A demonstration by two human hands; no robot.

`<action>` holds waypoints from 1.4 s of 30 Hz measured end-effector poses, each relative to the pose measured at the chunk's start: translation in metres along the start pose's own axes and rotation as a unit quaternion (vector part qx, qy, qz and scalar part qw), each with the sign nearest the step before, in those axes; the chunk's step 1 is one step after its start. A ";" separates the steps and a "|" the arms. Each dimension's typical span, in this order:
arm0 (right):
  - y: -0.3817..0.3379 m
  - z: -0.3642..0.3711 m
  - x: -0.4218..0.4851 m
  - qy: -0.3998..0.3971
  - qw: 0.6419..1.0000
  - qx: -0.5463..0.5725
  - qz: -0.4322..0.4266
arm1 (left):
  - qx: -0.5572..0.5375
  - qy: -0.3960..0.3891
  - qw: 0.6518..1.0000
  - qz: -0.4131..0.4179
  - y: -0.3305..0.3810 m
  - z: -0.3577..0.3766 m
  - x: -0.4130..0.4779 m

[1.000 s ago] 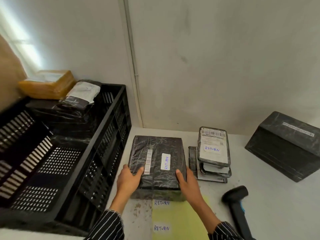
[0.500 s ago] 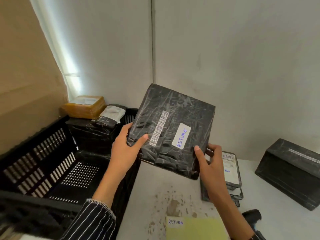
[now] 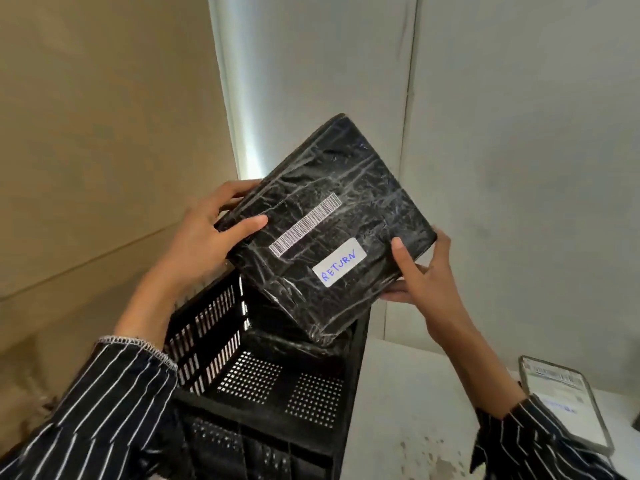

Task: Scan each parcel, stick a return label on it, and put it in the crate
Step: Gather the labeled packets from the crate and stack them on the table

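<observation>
A black plastic-wrapped parcel [image 3: 332, 216] with a barcode strip and a white RETURN label [image 3: 339, 262] is held tilted in the air above the black perforated crate [image 3: 263, 379]. My left hand [image 3: 204, 237] grips its left edge with the thumb on top. At the parcel's right edge my right hand [image 3: 420, 271] holds it from below, thumb on the top face. The crate's near floor shows bare; its far end is hidden behind the parcel.
A smaller labelled parcel [image 3: 564, 407] lies on the white table [image 3: 408, 403] at the lower right. A beige wall stands at the left and a grey wall behind. The crate sits against the table's left edge.
Both hands lifted the parcel off the table and carried it up and left, over the crate. The view swung left, so the scanner, label sheet and large black parcel have left the frame.
</observation>
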State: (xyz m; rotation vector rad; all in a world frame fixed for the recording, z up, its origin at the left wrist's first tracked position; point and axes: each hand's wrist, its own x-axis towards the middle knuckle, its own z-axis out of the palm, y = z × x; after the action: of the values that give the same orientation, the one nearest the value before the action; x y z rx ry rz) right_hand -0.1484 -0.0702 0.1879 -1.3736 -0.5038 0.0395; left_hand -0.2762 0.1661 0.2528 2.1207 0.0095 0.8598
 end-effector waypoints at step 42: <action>0.181 0.174 0.003 -0.334 0.660 -0.547 0.393 | 0.316 -0.526 0.787 -0.072 -0.292 0.075 -0.007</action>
State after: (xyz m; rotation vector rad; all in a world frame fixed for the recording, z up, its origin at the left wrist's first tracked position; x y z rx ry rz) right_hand -0.1615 0.1307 0.0371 -2.7320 -0.4946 1.1723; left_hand -0.1569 0.3037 0.0127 2.9036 -0.1367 -0.6118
